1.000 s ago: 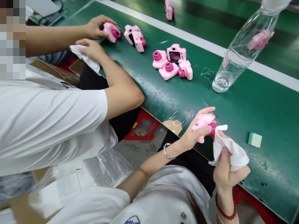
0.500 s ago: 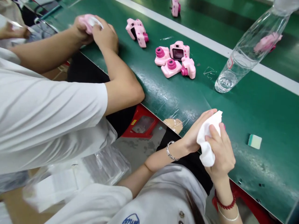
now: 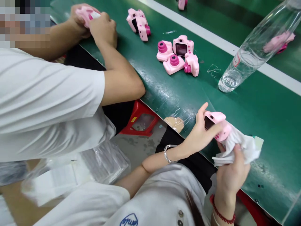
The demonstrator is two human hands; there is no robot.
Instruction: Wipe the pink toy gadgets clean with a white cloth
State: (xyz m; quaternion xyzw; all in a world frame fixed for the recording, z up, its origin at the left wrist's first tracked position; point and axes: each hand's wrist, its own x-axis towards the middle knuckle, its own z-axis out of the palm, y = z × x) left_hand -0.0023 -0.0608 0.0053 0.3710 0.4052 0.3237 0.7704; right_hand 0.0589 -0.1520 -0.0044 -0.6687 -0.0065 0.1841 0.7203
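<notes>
A pink toy camera [image 3: 217,117] is gripped in my left hand [image 3: 199,135], its dark screen turned toward me and the thumb across its back. My right hand [image 3: 231,177] is closed on a crumpled white cloth [image 3: 244,146], which bunches up against the camera's right end. Both hands are above the green table, near its front edge. Behind the cloth, a pale sponge block [image 3: 259,142] is partly covered.
Several pink toy cameras [image 3: 174,64] are grouped on the green table [image 3: 188,94]. A clear bottle [image 3: 244,59] holding some water stands tilted in view at the right. On the left, a co-worker's hands [image 3: 101,29] hold another pink camera. A red stool [image 3: 138,121] is below.
The cloth has come off the camera's back, uncovering its screen. My right hand has moved right and down with the cloth. The co-worker keeps handling a camera.
</notes>
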